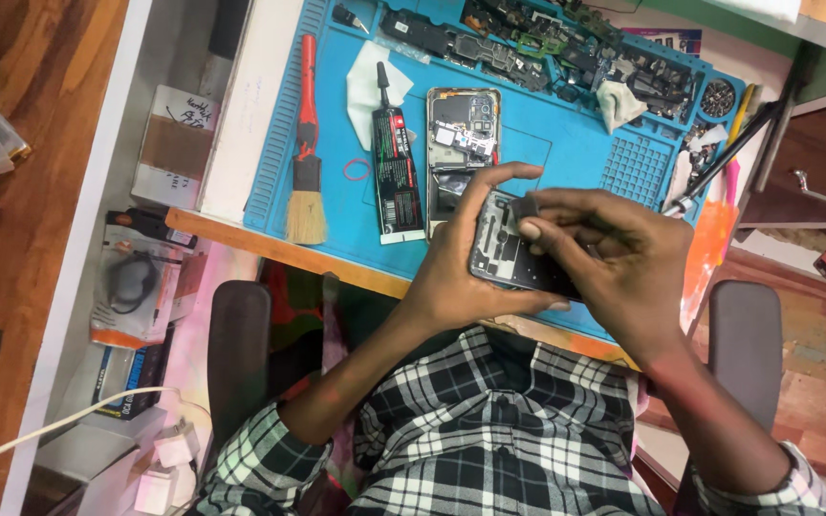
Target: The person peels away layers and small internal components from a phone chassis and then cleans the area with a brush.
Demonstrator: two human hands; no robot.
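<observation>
Plaid sleeves closest up. Left hand point(456, 258) gripping a dark phone frame point(509, 256) from below, right hand point(614, 253) pinching a small black part point(525, 206) onto its top. Just beyond: opened phone point(461, 143), glue tube point(396, 167), brush point(306, 162) on blue mat point(566, 143).

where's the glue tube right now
In the head view, the glue tube lies on the blue mat, left of centre, between the brush and the opened phone.

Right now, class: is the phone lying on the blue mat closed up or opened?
Opened: the phone lies with its back cover off, internal parts exposed.
</observation>
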